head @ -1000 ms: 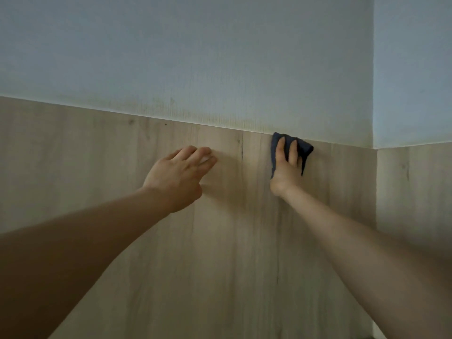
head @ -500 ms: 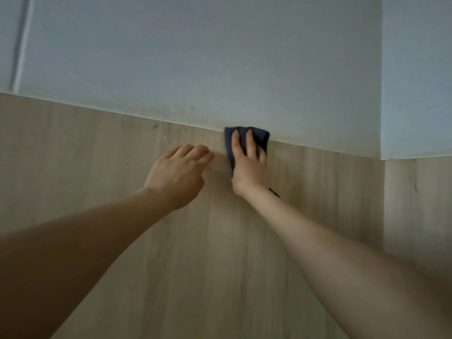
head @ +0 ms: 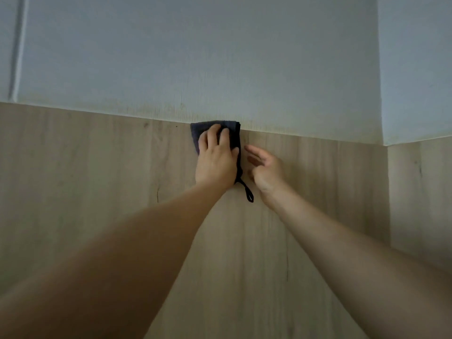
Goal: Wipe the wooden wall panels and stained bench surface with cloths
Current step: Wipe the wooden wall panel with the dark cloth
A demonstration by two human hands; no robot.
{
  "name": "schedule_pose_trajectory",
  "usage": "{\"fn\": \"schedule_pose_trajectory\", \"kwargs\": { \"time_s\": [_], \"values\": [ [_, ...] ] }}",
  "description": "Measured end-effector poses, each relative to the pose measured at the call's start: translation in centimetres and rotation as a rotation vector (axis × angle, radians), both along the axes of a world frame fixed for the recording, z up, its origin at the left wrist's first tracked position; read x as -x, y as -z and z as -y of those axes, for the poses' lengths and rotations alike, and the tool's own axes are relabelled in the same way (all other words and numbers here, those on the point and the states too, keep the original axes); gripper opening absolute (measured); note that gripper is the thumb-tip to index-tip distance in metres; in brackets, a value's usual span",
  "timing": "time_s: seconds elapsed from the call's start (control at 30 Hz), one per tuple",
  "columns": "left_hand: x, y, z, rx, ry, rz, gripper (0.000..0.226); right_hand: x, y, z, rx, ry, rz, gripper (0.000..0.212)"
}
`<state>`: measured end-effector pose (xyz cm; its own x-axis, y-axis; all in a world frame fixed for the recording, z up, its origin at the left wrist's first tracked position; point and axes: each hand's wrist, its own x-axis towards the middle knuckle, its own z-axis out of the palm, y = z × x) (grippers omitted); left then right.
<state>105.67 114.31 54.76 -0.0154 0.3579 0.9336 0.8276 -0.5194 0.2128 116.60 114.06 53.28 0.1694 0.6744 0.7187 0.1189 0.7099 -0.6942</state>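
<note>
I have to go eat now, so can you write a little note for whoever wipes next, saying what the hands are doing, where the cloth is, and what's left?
Left hand: lies flat on the dark cloth, pressing it against the wooden wall panel right at its top edge, under the white wall.
Right hand: just beside the cloth, fingers loosely curled, holding nothing.
The cloth's hanging loop dangles below the left hand.
Done: cannot tell from this view how much panel has been wiped.
Left: the rest of the panels, including the side panel past the corner. The bench is out of view.
</note>
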Motion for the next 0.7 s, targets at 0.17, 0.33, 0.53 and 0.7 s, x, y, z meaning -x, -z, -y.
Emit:
{"fn": "schedule_pose_trajectory", "kwargs": {
  "time_s": [0.17, 0.33, 0.53, 0.7],
  "values": [
    [0.9, 2.4, -2.0, -0.071, -0.354, -0.297, 0.061, -1.2, 3.8, -0.8, -0.038, 0.309, 0.218, 0.065],
    [7.0, 2.2, -0.8, -0.108, -0.571, -0.321, 0.061, -1.7, 6.0, -1.2, -0.055, 0.516, 0.45, 0.073],
    [-0.2, 2.7, -1.5, -0.072, -0.439, -0.448, 0.064, -2.6, 8.7, -0.5, -0.027, 0.53, 0.434, 0.069],
    [-0.5, 8.4, -2.5, -0.148, -0.389, -0.869, 0.059, -5.6, 10.7, -0.1, 0.162, 0.652, 0.43, 0.067]
  ]
}}
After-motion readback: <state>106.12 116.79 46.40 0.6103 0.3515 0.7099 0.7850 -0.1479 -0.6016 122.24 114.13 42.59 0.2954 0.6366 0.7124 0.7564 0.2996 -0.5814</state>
